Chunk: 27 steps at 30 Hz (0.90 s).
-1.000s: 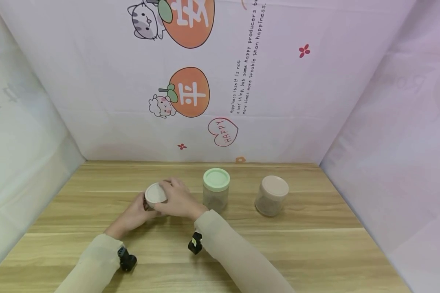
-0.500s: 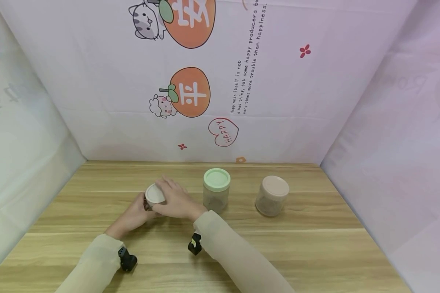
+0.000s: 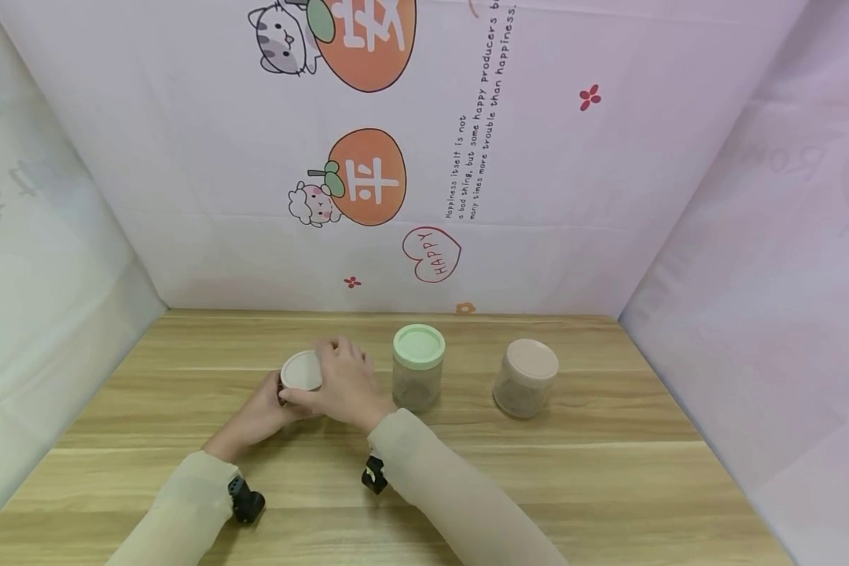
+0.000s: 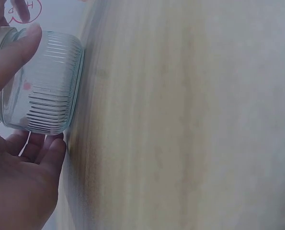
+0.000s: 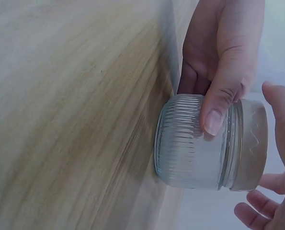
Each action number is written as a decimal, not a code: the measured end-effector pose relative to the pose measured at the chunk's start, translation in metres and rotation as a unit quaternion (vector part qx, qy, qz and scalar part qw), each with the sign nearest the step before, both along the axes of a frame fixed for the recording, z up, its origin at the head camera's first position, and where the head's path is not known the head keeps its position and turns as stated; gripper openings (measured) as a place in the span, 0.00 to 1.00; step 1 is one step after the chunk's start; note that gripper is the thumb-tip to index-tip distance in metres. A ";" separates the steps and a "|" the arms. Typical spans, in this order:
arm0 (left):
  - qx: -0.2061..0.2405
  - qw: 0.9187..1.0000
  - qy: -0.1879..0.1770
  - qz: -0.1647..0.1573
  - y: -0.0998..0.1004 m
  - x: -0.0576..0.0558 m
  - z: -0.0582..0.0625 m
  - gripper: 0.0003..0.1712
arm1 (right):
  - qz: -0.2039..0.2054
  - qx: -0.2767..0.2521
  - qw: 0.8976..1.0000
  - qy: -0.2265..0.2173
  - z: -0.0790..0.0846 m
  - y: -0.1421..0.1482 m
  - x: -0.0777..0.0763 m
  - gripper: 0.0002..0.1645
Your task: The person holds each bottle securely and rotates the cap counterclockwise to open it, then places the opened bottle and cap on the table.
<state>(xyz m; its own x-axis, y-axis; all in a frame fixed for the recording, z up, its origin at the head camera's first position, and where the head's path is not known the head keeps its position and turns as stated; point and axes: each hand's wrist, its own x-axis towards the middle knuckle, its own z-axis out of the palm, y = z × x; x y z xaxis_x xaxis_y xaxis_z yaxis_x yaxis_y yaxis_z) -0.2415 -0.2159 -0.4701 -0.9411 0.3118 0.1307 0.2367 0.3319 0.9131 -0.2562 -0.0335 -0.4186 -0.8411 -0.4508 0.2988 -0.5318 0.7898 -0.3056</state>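
Observation:
A ribbed clear glass jar (image 5: 180, 153) with an off-white lid (image 3: 300, 371) stands on the wooden table, left of centre. My left hand (image 3: 263, 413) grips the jar's body, thumb on one side and fingers round the other, as the left wrist view also shows on the glass jar (image 4: 51, 81). Over the lid is my right hand (image 3: 347, 385), its fingers spread loosely about the rim. In the right wrist view the thumb (image 5: 279, 98) stands off the lid, and the fingertips are near the lid's far edge.
Right of my hands stands a jar with a green lid (image 3: 418, 346). Farther right is a jar with a pinkish-beige lid (image 3: 531, 360). A printed white cloth (image 3: 538, 196) rises behind the wooden table (image 3: 573, 487), with pale cloth on both sides.
My right hand's fingers have lifted and shifted right off the lid's top, while its thumb has slid left along the near rim. My left hand and the jar keep their place.

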 end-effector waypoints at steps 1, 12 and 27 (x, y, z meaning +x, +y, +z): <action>0.002 1.000 -0.001 -0.001 0.000 0.000 0.000 0.43 | -0.008 0.006 1.000 0.007 0.000 0.000 0.000 0.55; 0.007 1.000 -0.006 -0.010 0.000 0.002 -0.001 0.43 | -0.035 0.032 0.999 0.013 -0.001 0.000 0.002 0.53; -0.005 1.000 -0.030 0.000 0.000 0.007 0.006 0.50 | 0.038 -0.031 0.998 -0.046 -0.004 0.007 -0.005 0.45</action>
<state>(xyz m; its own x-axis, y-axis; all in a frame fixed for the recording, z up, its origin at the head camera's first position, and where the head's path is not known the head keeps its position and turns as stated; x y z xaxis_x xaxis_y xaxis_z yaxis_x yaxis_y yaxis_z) -0.2341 -0.2161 -0.4641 -0.9474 0.3124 0.0701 0.1807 0.3411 0.9225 -0.2610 -0.0264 -0.4223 -0.8307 -0.4970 0.2507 -0.5564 0.7265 -0.4033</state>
